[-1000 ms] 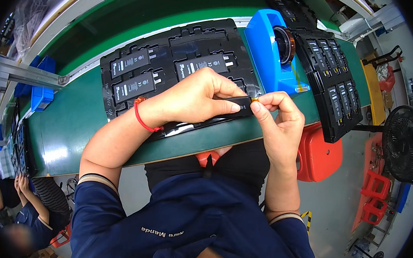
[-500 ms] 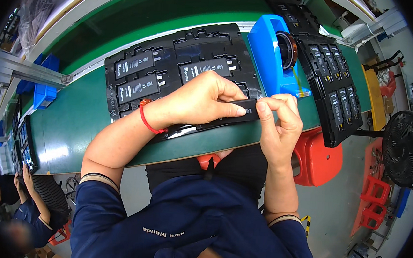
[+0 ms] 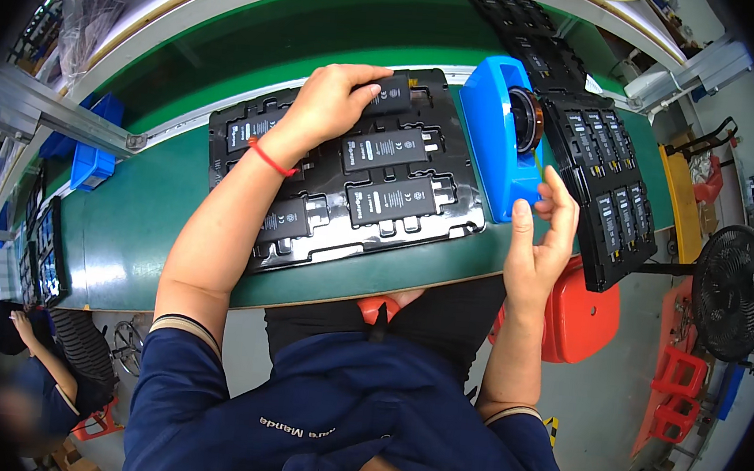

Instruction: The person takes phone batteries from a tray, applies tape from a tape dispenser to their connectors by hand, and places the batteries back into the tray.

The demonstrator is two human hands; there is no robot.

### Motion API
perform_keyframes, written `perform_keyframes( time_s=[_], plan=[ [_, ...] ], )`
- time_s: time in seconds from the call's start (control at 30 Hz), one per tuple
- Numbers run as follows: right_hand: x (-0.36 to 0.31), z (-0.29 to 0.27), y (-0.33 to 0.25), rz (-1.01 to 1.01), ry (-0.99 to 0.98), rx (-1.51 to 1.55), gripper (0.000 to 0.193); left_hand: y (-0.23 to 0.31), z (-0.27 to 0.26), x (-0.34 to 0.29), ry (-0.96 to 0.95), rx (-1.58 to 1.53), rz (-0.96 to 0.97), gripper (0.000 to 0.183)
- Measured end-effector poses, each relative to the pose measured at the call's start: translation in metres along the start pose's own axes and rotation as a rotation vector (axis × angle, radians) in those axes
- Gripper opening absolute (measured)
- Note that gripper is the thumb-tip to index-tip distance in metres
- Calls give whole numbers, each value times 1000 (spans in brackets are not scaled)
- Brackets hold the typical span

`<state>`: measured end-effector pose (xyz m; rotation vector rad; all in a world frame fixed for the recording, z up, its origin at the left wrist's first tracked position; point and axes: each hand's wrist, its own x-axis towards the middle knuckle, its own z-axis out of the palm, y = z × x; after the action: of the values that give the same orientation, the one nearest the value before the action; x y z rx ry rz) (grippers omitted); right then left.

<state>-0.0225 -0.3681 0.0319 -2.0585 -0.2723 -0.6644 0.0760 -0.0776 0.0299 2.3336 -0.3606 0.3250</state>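
Note:
My left hand (image 3: 339, 100), with a red cord at the wrist, grips a flat black phone battery (image 3: 394, 96) between thumb and fingers at the far middle slot of a black moulded tray (image 3: 314, 253). The battery's yellowish end points right; whether it rests fully in the slot I cannot tell. Other black batteries lie in the tray, among them one just below my hand (image 3: 390, 151) and one at the near edge (image 3: 392, 199). My right hand (image 3: 543, 244) is empty, thumb and fingers apart, just beside the blue tape dispenser (image 3: 491, 112) with its amber tape roll (image 3: 528, 122).
More black trays of batteries (image 3: 606, 192) stand to the right on the green bench (image 3: 130, 216). A red stool (image 3: 579, 318) is below the bench edge, and a black fan (image 3: 729, 292) stands further right. At far left another person's arm (image 3: 49, 351) is at the bench.
My left hand has carried the battery away from me to the far slot of the tray. My right hand has let go of it and lowered slightly to the right.

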Motion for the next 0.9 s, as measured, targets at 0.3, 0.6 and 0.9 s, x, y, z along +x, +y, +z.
perform_keyframes(
  time_s=[0.3, 0.6, 0.9],
  plan=[
    [8, -18, 16, 57, 69, -35, 31, -2, 30, -9, 134, 346, 58, 28],
    [24, -37, 39, 149, 67, -124, 22, 9, 26, -15, 179, 351, 222, 13],
    [49, -40, 54, 96, -264, -139, 12, 52, 11, -38, -114, 456, 75, 35]
  ],
)
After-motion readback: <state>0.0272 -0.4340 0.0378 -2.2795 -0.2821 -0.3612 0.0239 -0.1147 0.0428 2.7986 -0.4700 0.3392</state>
